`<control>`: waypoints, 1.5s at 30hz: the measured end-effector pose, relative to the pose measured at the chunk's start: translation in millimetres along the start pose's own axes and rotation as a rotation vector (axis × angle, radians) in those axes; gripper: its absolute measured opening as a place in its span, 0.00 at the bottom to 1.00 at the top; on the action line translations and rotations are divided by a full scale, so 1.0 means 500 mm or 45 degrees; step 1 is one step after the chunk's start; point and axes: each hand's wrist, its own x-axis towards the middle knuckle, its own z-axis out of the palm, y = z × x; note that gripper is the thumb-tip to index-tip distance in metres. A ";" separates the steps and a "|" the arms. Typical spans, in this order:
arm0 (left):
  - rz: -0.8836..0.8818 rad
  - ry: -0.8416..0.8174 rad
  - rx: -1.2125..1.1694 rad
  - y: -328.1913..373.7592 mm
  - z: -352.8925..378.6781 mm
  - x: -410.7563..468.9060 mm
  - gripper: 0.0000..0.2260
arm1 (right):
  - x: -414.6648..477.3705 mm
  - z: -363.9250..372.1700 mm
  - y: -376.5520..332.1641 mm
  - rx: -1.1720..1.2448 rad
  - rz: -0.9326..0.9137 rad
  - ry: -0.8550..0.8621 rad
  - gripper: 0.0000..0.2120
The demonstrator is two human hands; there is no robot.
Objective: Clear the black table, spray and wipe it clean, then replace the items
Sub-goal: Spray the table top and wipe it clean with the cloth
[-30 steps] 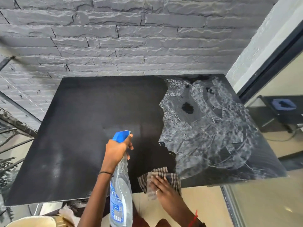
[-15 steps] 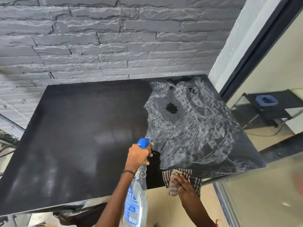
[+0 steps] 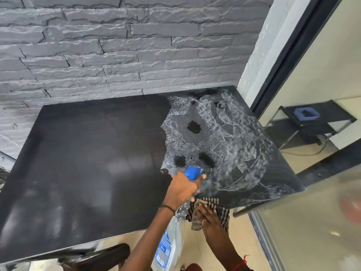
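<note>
The black table (image 3: 88, 163) fills the middle of the view, bare of items. Its right part carries whitish streaks and spray spots (image 3: 224, 137), with a few dark wet patches. My left hand (image 3: 183, 189) grips a clear spray bottle (image 3: 168, 243) with a blue trigger head (image 3: 193, 173), held over the table's front right area and pointing right. My right hand (image 3: 209, 216) lies flat on a checked brown cloth (image 3: 211, 210) at the table's front edge, just right of the bottle.
A grey stone-brick wall (image 3: 117, 55) runs behind the table. To the right is a glass panel in a dark frame (image 3: 289, 51); behind it stands a low black stand with a blue object (image 3: 306, 114). A dark shoe (image 3: 109, 255) shows below the table's front edge.
My left hand has carried the spray bottle to the right over the streaked area. Two new dark wet spots show in front of the nozzle. The cloth stays at the front edge.
</note>
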 end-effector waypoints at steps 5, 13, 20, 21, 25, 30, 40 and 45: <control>-0.018 -0.067 0.019 -0.025 0.043 -0.049 0.18 | 0.003 0.007 0.001 -0.111 -0.016 0.120 0.19; -0.099 0.064 0.069 -0.095 0.023 -0.120 0.17 | 0.005 0.000 -0.007 -0.059 -0.015 0.163 0.22; -0.117 0.312 -0.127 -0.128 -0.051 -0.139 0.08 | 0.026 -0.029 0.097 0.120 0.217 0.019 0.29; -0.114 0.337 -0.146 -0.130 -0.063 -0.141 0.07 | 0.041 -0.040 0.113 0.143 0.295 0.002 0.27; -0.113 0.400 -0.132 -0.133 -0.103 -0.147 0.13 | 0.135 -0.091 0.087 0.095 0.348 0.029 0.22; -0.094 0.461 -0.131 -0.110 -0.135 -0.148 0.13 | 0.211 -0.090 -0.048 0.047 0.146 0.016 0.24; -0.090 0.561 -0.198 -0.081 -0.188 -0.111 0.16 | 0.068 -0.061 -0.047 -0.030 -0.186 -0.181 0.27; -0.061 0.556 -0.206 -0.074 -0.200 -0.092 0.16 | 0.098 -0.110 0.143 -0.091 0.087 -0.201 0.30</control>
